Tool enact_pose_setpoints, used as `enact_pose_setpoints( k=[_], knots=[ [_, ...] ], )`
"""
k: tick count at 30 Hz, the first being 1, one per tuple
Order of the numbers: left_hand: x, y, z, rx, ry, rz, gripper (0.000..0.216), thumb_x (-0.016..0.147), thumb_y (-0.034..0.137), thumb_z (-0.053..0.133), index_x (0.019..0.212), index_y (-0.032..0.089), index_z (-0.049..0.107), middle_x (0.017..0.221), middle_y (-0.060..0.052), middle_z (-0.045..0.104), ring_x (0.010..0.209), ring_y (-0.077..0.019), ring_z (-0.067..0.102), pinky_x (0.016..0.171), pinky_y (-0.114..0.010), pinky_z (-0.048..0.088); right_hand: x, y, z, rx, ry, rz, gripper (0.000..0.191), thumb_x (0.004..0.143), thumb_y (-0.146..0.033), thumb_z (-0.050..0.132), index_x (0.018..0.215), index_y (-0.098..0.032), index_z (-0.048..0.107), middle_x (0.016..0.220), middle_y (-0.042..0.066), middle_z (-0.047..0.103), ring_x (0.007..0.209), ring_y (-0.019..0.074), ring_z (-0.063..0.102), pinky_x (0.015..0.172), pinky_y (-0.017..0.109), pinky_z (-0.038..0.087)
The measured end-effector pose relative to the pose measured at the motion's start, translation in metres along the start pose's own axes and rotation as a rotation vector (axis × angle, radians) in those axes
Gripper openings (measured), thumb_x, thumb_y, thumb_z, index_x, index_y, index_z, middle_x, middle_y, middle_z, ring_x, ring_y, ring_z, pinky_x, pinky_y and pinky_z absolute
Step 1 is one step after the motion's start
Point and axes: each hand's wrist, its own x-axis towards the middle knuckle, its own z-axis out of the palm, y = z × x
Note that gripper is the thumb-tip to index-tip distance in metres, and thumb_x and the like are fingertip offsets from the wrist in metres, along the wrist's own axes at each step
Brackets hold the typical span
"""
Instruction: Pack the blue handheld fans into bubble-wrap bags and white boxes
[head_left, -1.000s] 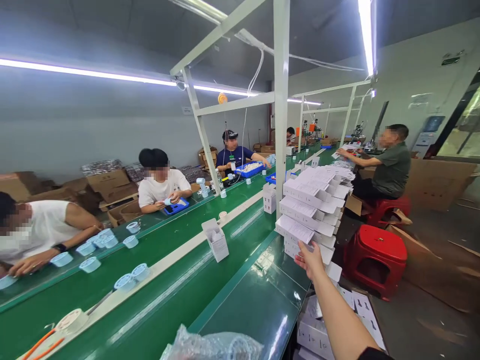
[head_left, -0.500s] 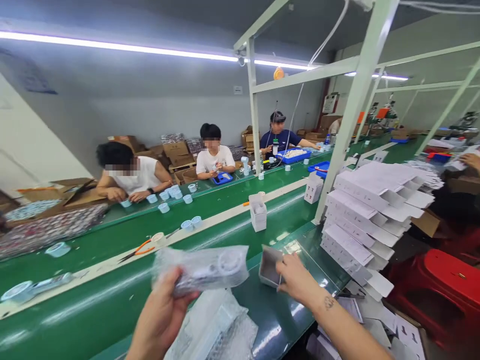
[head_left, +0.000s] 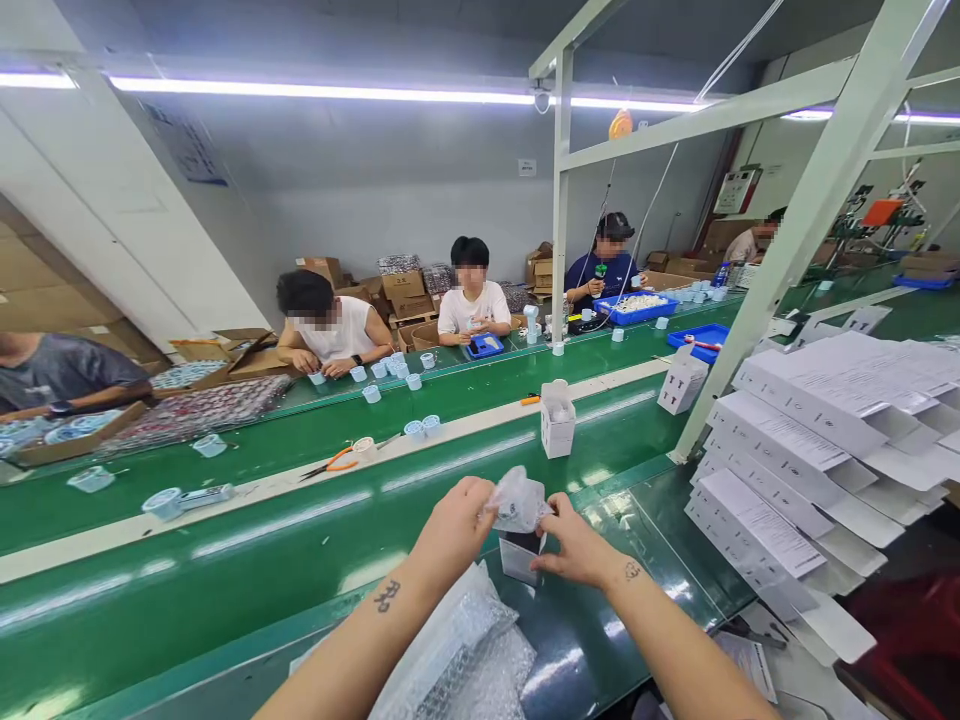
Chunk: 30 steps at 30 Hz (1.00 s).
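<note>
Both my hands meet over the green bench edge. My left hand (head_left: pixel 456 527) pinches a clear plastic-wrapped item (head_left: pixel 517 500), its fingers closed on the wrap. My right hand (head_left: pixel 577 545) grips a small open white box (head_left: pixel 520 558) that stands under the wrapped item, and also touches the wrap. The wrapped item's lower end sits in the box mouth. A heap of bubble-wrap bags (head_left: pixel 457 650) lies just below my left forearm.
A tall stack of flat white cartons (head_left: pixel 795 440) stands at the right beside a slanted white frame post (head_left: pixel 780 260). Single white boxes (head_left: pixel 557 420) ride the green conveyor (head_left: pixel 300 520). Pliers and tape (head_left: pixel 341 458) lie on the white strip. Several people sit across the belt with pale blue cups.
My left hand has brought the wrapped item from the left over to the box. My right hand has set the box upright under it. The view has swung left.
</note>
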Motion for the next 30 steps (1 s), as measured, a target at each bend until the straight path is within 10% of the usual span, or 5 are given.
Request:
enact_pose_setpoints(
  k=[4, 16, 26, 30],
  knots=[
    [0.014, 0.034, -0.003, 0.482, -0.211, 0.069, 0.021, 0.088, 0.017, 0.043, 0.099, 0.018, 0.061, 0.102, -0.009, 0.063, 0.095, -0.0240, 0.060, 0.082, -0.035, 0.048, 0.001, -0.002, 0.005, 0.083, 0.087, -0.025, 0.040, 0.066, -0.019, 0.074, 0.103, -0.022, 0.059, 0.117, 0.007, 0.044, 0.106, 0.0224, 0.055, 0.095, 0.037, 0.046],
    [0.042, 0.035, 0.037, 0.542, -0.473, 0.147, 0.019, 0.085, 0.021, 0.052, 0.101, 0.020, 0.063, 0.105, -0.007, 0.066, 0.097, -0.0239, 0.063, 0.080, -0.034, 0.050, -0.010, 0.015, 0.045, 0.264, 0.275, -0.009, 0.067, 0.067, -0.017, 0.071, 0.124, -0.023, 0.036, 0.122, 0.010, 0.051, 0.115, 0.0278, 0.053, 0.101, 0.050, 0.042],
    [-0.023, -0.005, 0.071, 0.523, -0.443, 0.243, 0.045, 0.084, 0.034, 0.063, 0.124, 0.018, 0.051, 0.135, -0.016, 0.053, 0.128, -0.0311, 0.045, 0.105, -0.060, 0.029, -0.009, 0.023, 0.061, 0.477, 0.236, 0.017, 0.071, 0.071, -0.020, 0.068, 0.133, -0.025, 0.032, 0.133, 0.011, 0.044, 0.124, 0.0257, 0.047, 0.101, 0.045, 0.045],
    [-0.029, -0.023, 0.080, 0.517, -0.326, 0.184, 0.019, 0.088, 0.030, 0.056, 0.103, 0.018, 0.060, 0.113, -0.009, 0.065, 0.111, -0.0258, 0.058, 0.102, -0.055, 0.036, -0.007, 0.023, 0.078, 0.356, 0.300, -0.004, 0.069, 0.068, -0.015, 0.067, 0.129, -0.023, 0.035, 0.126, 0.012, 0.050, 0.118, 0.0268, 0.053, 0.099, 0.046, 0.047]
  ],
)
